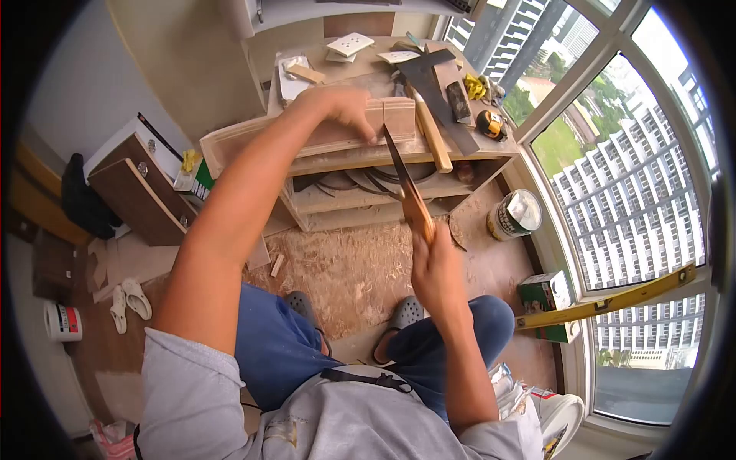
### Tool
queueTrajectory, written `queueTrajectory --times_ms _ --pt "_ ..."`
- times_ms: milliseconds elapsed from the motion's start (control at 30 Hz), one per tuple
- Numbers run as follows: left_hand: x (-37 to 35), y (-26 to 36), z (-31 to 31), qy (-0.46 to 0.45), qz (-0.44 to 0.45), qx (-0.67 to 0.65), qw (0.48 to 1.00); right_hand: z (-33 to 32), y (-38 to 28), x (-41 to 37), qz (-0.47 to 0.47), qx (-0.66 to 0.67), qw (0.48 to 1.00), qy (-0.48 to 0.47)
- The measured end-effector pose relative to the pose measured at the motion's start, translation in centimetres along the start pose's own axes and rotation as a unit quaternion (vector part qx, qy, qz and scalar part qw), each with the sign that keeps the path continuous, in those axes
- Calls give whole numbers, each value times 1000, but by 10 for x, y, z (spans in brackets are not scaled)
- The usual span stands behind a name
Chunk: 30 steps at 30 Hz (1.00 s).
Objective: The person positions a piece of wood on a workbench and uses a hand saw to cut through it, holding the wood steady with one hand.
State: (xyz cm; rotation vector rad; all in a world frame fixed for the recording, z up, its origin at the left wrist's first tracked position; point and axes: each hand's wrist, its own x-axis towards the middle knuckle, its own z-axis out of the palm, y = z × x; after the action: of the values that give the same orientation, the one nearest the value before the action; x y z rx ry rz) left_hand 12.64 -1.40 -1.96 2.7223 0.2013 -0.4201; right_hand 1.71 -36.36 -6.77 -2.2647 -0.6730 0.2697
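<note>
A long wooden moulding (pixel 261 139) lies along the front of the workbench, with a thin vertical cut line near its right end. My left hand (pixel 349 111) is closed over its top edge, thumb down the front face, just left of the cut. In my right hand (pixel 440 268) is a handsaw (pixel 398 162), gripped by its wooden handle. The blade tip meets the moulding at the cut line, and the blade slants down toward me. Right of the moulding, a tool with a pale wooden handle (pixel 434 139) rests over the bench edge.
On the workbench (pixel 479 150) lie a dark flat strip (pixel 431 86), a tape measure (pixel 491 124) and white socket plates (pixel 354 43). Wood shavings (pixel 330 268) cover the floor. A paint bucket (pixel 514 215) and a yellow spirit level (pixel 606 300) are by the window; cabinet panels (pixel 138 201) lean at left.
</note>
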Motion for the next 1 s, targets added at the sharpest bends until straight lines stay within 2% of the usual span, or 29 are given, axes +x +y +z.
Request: queueTrajectory --times_ms 67,100,167,267,333,367,433,500,533,633,733,800,833,900,933,1000 --pt "0 0 2 21 -3 11 1000 -7 13 -45 -19 32 999 2" --pt "-1 0 2 23 -2 1 1000 -4 13 -35 -20 31 999 -1" --pt "-3 2 7 18 3 -4 1000 9 10 -6 3 25 1000 5" --pt "-5 7 8 42 35 31 998 34 -21 102 -57 -7 997 54" --pt "-10 6 14 104 34 57 992 35 -33 116 -72 -25 995 58" --pt "-7 7 19 102 35 52 993 34 -29 110 -80 -12 995 57" --pt "-14 19 5 11 36 45 998 30 -29 98 -98 -4 994 56" --pt "-26 27 9 -1 27 31 999 32 -32 67 -46 -2 998 39" --pt "-29 30 14 20 36 33 999 34 -28 64 -69 5 996 52" --pt "-20 19 20 56 65 24 996 42 -45 68 -21 -4 997 69" --pt "4 5 12 37 79 22 996 28 -53 77 -48 -3 996 81" --pt "22 -7 15 -34 92 3 995 29 -54 87 -67 -8 994 86" --pt "3 6 3 -41 42 11 998 18 -65 89 -62 -19 995 70" --pt "-6 9 6 17 64 88 994 10 -67 99 -66 -10 996 53" --pt "-17 10 18 18 64 88 994 12 -67 97 -67 -10 996 53" --pt "-43 13 48 283 97 141 944 18 -65 92 -44 -8 997 60"
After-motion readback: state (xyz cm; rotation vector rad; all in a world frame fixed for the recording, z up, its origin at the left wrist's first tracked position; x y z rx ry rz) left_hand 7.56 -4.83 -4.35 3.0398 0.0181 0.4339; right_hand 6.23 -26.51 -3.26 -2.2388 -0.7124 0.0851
